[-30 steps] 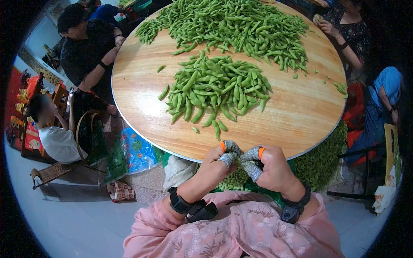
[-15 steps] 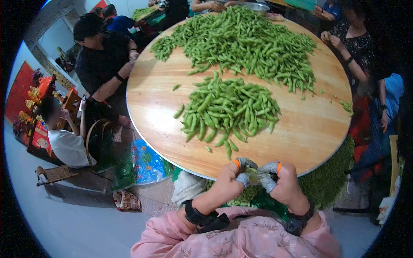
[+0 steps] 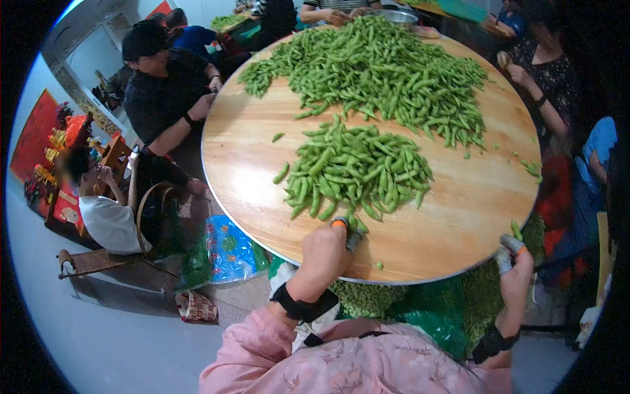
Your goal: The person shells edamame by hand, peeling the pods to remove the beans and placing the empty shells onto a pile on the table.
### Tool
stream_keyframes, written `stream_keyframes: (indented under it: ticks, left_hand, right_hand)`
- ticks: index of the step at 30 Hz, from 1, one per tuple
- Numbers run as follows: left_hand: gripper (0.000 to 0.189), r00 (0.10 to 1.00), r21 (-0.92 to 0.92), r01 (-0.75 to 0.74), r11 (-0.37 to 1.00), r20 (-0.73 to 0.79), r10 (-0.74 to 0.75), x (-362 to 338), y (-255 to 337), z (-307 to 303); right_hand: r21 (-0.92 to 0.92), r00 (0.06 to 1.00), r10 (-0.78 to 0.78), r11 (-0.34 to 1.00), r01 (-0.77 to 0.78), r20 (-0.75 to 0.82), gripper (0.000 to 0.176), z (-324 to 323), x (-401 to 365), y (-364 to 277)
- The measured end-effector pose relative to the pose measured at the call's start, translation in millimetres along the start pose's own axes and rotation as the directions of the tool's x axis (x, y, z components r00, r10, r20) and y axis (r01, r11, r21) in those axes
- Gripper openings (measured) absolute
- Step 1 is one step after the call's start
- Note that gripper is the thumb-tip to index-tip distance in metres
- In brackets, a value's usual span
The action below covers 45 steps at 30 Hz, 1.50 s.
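Observation:
A small heap of green pods (image 3: 357, 167) lies on the round wooden table (image 3: 249, 157), with a much larger pile of pods (image 3: 387, 69) behind it. My left hand (image 3: 328, 248), with grey covers on its fingertips, reaches over the table's near edge and has its fingers closed at the front of the small heap; what they grip, if anything, is hidden. Off to the right, beyond the table's rim, my right hand (image 3: 515, 259) holds a green pod (image 3: 516, 230) between covered fingertips.
Shelled beans (image 3: 367, 299) and a green sheet (image 3: 436, 312) are below the near edge. Discarded pods (image 3: 482, 292) lie at the lower right. A person in black (image 3: 164, 88) is at the left, another in a dark patterned top (image 3: 548, 72) at the right. A metal bowl (image 3: 397, 16) stands behind.
My hands, together at the table edge before, have parted. The left has moved up to the small heap, the right outward past the rim with a pod.

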<state>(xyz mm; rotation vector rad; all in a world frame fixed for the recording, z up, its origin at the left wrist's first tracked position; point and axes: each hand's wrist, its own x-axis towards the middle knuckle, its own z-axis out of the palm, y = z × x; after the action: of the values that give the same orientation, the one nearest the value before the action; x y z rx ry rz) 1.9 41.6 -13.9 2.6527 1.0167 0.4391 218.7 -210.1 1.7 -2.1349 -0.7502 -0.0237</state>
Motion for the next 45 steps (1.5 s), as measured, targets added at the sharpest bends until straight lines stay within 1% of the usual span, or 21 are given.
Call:
stream_keyframes:
  ticks: [2,4,6,7,9,11,12,13,14,17,19,21,23,25,26,31,35,37,38,40,45]
  left_hand:
    - [0.014,0.999,0.088,-0.020,0.996,0.027,0.018,3,1,-2]
    - [0.013,0.999,0.078,-0.029,0.997,0.022,0.027,-1,-2,0]
    - [0.018,0.999,-0.014,-0.021,1.000,0.036,0.022,-3,-3,-1]
    - [0.015,0.997,-0.106,0.042,0.993,0.072,-0.035,-6,7,-9]
    - [0.015,0.998,-0.192,-0.021,0.981,0.048,0.030,-13,14,-11]
    - [0.016,0.996,-0.277,-0.082,0.957,0.017,0.091,-21,21,-12]
    - [0.017,0.987,-0.309,-0.157,0.938,-0.016,0.160,-25,25,-12]
    - [0.018,0.973,-0.337,-0.231,0.913,-0.052,0.227,-27,28,-13]
    - [0.018,0.973,-0.341,-0.230,0.912,-0.049,0.227,-27,29,-14]
    - [0.020,0.966,-0.440,-0.209,0.873,0.049,0.255,-26,30,-14]
    - [0.022,0.949,-0.609,-0.059,0.791,0.213,0.234,-22,30,-14]
    - [0.023,0.937,-0.626,-0.042,0.779,0.247,0.249,-21,29,-10]
    - [0.025,0.924,-0.638,-0.023,0.770,0.281,0.261,-21,29,-11]
    - [0.030,0.938,-0.420,-0.171,0.891,0.208,0.278,-23,31,-16]
    - [0.030,0.937,-0.422,-0.169,0.891,0.210,0.278,-24,31,-17]
    - [0.040,0.926,-0.222,-0.332,0.917,0.107,0.362,-26,30,-13]
    - [0.024,0.904,-0.174,-0.389,0.905,0.117,0.412,-25,34,-19]
    - [0.017,0.877,-0.120,-0.467,0.876,0.063,0.477,-25,34,-19]
    - [0.017,0.877,-0.121,-0.467,0.876,0.064,0.476,-25,33,-18]
    - [0.037,0.874,-0.098,-0.469,0.878,0.089,0.477,-27,31,-17]
    - [0.034,0.859,-0.101,-0.494,0.863,0.094,0.503,-27,32,-20]
  right_hand:
    - [0.169,0.989,0.031,0.984,-0.055,0.142,0.022,14,-5,-22]
    - [0.338,0.949,-0.018,0.936,-0.094,0.314,0.018,35,-10,-36]
    - [0.438,0.872,-0.058,0.880,-0.186,0.486,0.021,55,-13,-58]
    - [0.487,0.855,-0.096,0.851,-0.195,0.510,0.021,68,-14,-67]
    - [0.528,0.839,-0.124,0.822,-0.212,0.530,0.021,89,-15,-78]
    - [0.599,0.657,-0.051,0.469,-0.649,0.752,0.019,104,-12,-85]
    - [0.596,0.657,-0.043,0.469,-0.652,0.753,0.019,106,-10,-90]
    - [0.597,0.621,-0.088,0.405,-0.692,0.779,0.018,108,-8,-94]
    - [0.592,0.585,-0.136,0.342,-0.730,0.800,0.018,108,-7,-95]
    - [0.613,0.600,-0.168,0.385,-0.690,0.782,0.019,107,-8,-90]
    - [0.647,0.637,-0.183,0.411,-0.642,0.748,0.018,107,-10,-92]
    - [0.680,0.674,-0.199,0.436,-0.589,0.712,0.018,104,-13,-94]
    - [0.675,0.730,-0.121,0.504,-0.539,0.673,0.015,100,-15,-96]
    - [0.629,0.713,-0.086,0.552,-0.548,0.696,0.015,93,-13,-100]
    - [0.582,0.698,-0.053,0.597,-0.552,0.715,0.015,91,-13,-100]
    - [0.560,0.668,-0.070,0.613,-0.557,0.740,0.016,88,-15,-97]
    - [0.555,0.664,-0.061,0.609,-0.566,0.745,0.015,86,-15,-97]
    - [0.567,0.670,-0.073,0.604,-0.560,0.739,0.015,88,-16,-95]
    - [0.579,0.676,-0.085,0.599,-0.553,0.732,0.015,89,-16,-94]
    - [0.574,0.658,-0.084,0.581,-0.578,0.748,0.015,89,-16,-93]
    - [0.536,0.620,-0.066,0.579,-0.615,0.782,0.014,89,-16,-90]
